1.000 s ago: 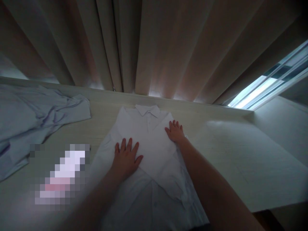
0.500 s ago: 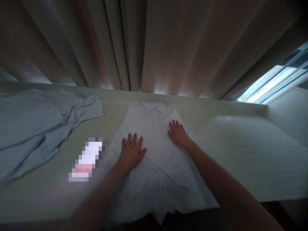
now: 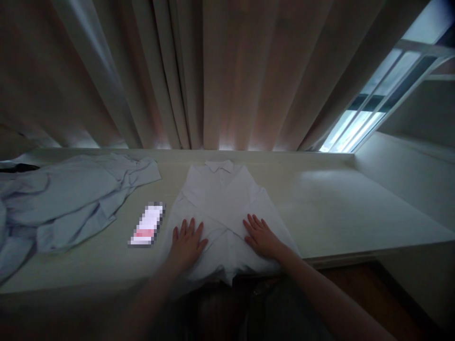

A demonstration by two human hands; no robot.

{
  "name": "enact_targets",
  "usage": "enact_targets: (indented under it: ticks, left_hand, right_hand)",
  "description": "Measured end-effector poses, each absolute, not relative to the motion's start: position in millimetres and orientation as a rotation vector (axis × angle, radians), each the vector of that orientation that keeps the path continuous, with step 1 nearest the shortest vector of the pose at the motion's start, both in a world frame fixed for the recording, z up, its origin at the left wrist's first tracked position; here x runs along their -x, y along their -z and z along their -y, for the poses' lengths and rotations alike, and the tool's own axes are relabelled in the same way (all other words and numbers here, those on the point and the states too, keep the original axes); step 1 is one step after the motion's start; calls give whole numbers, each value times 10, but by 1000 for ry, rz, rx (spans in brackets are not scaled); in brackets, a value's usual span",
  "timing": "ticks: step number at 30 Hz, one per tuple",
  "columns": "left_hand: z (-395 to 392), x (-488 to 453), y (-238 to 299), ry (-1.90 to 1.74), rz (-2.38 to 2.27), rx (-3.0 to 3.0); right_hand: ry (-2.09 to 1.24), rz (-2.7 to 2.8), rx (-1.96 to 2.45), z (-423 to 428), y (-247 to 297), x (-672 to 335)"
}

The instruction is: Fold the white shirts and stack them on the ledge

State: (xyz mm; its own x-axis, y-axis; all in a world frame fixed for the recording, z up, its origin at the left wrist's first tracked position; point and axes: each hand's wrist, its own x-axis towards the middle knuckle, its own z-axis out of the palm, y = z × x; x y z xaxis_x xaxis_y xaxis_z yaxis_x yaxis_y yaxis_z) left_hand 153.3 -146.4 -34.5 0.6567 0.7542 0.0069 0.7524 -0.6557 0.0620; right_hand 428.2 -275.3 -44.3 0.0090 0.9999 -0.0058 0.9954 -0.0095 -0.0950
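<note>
A white collared shirt (image 3: 222,199) lies front up on the pale surface, its sleeves crossed over the body and its collar toward the curtain. The hem hangs over the near edge. My left hand (image 3: 187,240) rests flat on the shirt's lower left part, fingers spread. On the lower right part lies my right hand (image 3: 261,235), palm down with its fingers apart. Neither hand grips the cloth.
A phone with a lit, blurred-out screen (image 3: 146,226) lies left of the shirt. Farther left is a crumpled light-coloured garment (image 3: 81,189). Brown curtains (image 3: 234,76) hang behind the ledge (image 3: 330,203), and a barred window (image 3: 369,99) shows at the right.
Both hands have slid down the shirt toward its hem, the right one farther. The camera view has tilted up, showing more of the window and the near edge.
</note>
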Motion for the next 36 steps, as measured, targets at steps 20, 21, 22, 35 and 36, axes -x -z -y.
enact_targets:
  ticks: [20, 21, 22, 35, 36]
  left_hand:
    - [1694, -1340, 398, -124, -1340, -2891]
    - [1697, -1322, 367, -126, -1369, -2884]
    - [1698, -1298, 328, -134, -1411, -2874]
    - [1388, -715, 131, 48, -1827, -2204]
    - [1356, -698, 162, 37, -1793, -2207]
  right_hand:
    - [-171, 1919, 2148, 3006, 549, -4138]
    - [-179, 1878, 2131, 3019, 537, -4182]
    - [-166, 1827, 2124, 3039, 520, -4239]
    - [-163, 1180, 2854, 3563, 387, -4800]
    - [-216, 1201, 2829, 3555, 387, -4796]
